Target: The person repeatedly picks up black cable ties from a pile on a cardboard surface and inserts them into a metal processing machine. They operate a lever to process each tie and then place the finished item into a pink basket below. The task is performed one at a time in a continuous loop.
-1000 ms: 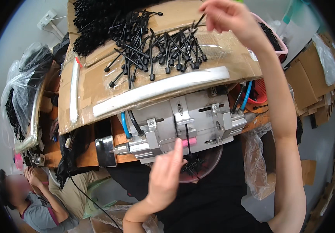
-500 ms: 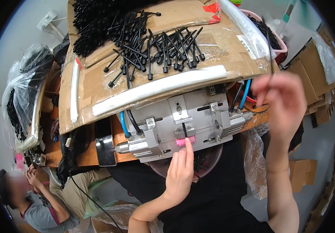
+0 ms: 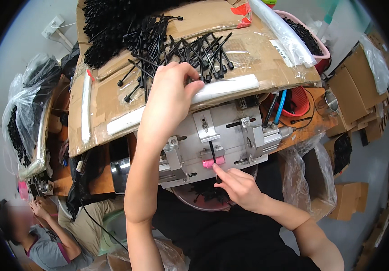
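Observation:
My left hand (image 3: 169, 86) reaches over loose black plastic rods (image 3: 205, 54) with thick capped ends on the cardboard. Its fingers are curled; thumb and forefinger stand apart beside a rod's capped end. In front of me is a grey metal fixture (image 3: 223, 131) with a clamp block on each side. A black rod (image 3: 212, 151) lies along its middle, across a pink block (image 3: 214, 162) at the front edge. Just below that block my right hand (image 3: 239, 185) is closed in a pinch on the rod's near end, which the fingers partly hide.
Under the fixture's front stands a bowl (image 3: 199, 203) with black pieces. A red basket (image 3: 297, 101) and metal cup (image 3: 330, 100) are at the right, a phone (image 3: 121, 174) at the left. Blue hoses (image 3: 281, 106) rise by the fixture. Another person (image 3: 52, 239) sits at far left.
My left hand has left the pink block and moved up to the loose rods. My right hand has come down from the upper right to the near end of the rod in the fixture.

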`<act>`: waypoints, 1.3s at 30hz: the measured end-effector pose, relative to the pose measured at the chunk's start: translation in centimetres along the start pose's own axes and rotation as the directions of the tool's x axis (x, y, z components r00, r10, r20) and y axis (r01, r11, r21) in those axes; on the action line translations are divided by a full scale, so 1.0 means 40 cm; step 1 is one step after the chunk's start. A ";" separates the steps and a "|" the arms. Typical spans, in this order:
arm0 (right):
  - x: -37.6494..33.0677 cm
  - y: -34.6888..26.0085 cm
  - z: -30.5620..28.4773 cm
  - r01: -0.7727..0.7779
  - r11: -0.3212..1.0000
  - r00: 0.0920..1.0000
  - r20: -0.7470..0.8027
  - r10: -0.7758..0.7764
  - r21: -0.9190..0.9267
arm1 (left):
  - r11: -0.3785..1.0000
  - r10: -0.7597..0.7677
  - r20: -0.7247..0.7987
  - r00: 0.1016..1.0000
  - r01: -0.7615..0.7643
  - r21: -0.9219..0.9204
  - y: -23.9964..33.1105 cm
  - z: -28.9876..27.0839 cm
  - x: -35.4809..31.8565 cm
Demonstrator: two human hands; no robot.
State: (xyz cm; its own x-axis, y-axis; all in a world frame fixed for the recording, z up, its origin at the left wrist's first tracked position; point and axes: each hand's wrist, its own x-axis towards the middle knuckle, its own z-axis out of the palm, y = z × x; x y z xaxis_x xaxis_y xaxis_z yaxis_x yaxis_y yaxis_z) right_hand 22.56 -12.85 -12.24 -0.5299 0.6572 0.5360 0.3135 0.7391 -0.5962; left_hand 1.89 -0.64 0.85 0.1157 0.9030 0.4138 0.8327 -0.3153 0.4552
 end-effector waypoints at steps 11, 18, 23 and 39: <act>0.407 0.077 -0.191 0.345 0.746 0.900 -0.025 -0.436 -0.570 | 0.998 -0.060 -0.168 0.984 0.065 0.025 0.150 0.053 -0.413; 0.686 0.178 -0.255 0.437 0.880 0.845 0.421 -0.330 -0.188 | 0.990 -0.137 -0.024 0.990 0.136 -0.036 0.183 0.202 -0.497; 0.679 0.103 -0.336 0.080 0.959 0.995 0.037 -0.093 0.270 | 0.988 -0.152 -0.010 0.988 0.152 0.007 0.177 0.207 -0.482; -0.008 -0.028 -0.024 -0.019 0.999 1.000 0.014 0.019 -0.037 | 0.961 -0.073 -0.214 0.974 0.126 0.246 -0.066 -0.016 0.035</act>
State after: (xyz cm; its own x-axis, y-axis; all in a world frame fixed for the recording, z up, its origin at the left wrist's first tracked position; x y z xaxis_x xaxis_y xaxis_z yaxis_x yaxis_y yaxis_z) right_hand 23.15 -13.72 -11.17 -0.5344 0.6692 0.5163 0.3527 0.7317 -0.5834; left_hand -0.49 1.26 0.71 -0.0642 0.8402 0.5385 0.9481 -0.1171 0.2957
